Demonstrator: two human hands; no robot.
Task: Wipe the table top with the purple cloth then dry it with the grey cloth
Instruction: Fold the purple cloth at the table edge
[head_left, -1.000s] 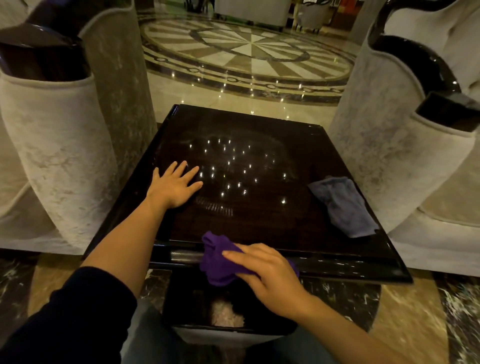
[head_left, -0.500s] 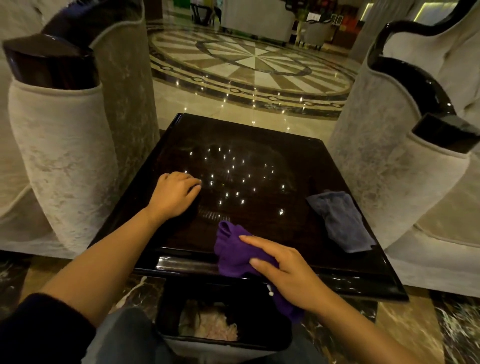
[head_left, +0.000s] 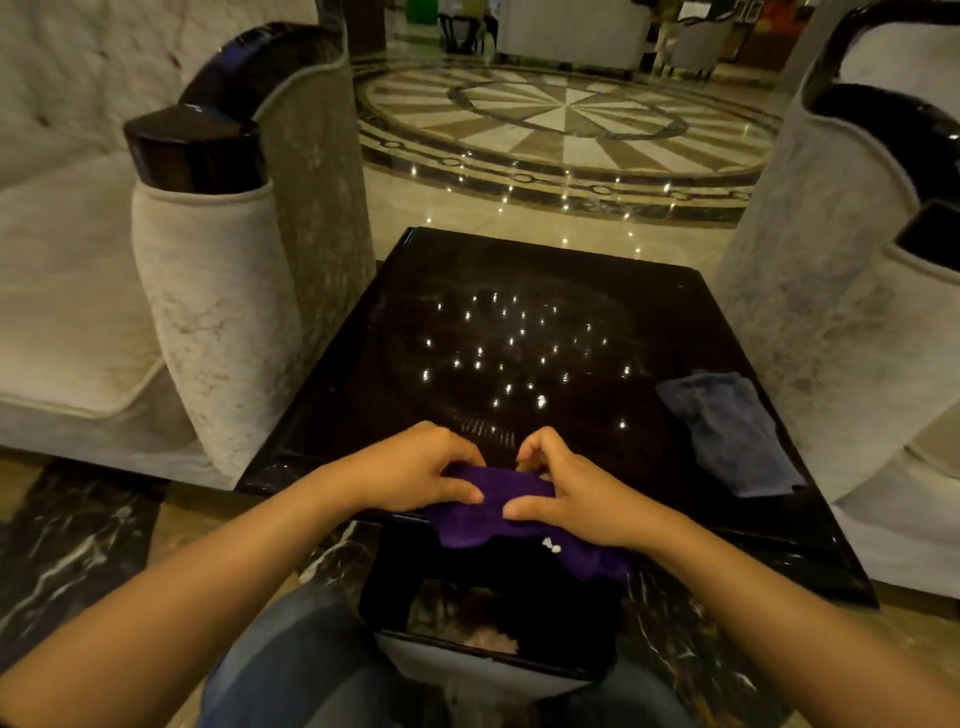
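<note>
The glossy dark table top (head_left: 519, 291) fills the middle of the head view, with ceiling lights reflected in it. Both hands grip the purple cloth (head_left: 483, 519) at the table's near edge. My left hand (head_left: 421, 470) pinches its left side and my right hand (head_left: 566, 491) pinches its right side. Part of the cloth hangs down past the edge, over a bin. The grey cloth (head_left: 727, 431) lies crumpled on the table's right side, apart from both hands.
A black waste bin (head_left: 395, 571) with some litter in it stands below the table's near edge, between my knees. Pale upholstered armchairs (head_left: 218, 312) with dark wooden arm caps flank the table closely on left and right (head_left: 831, 312). Polished patterned floor lies beyond.
My left hand has left the table top and come back to the near edge, taking hold of the purple cloth. The right hand keeps its hold. The camera has tilted up.
</note>
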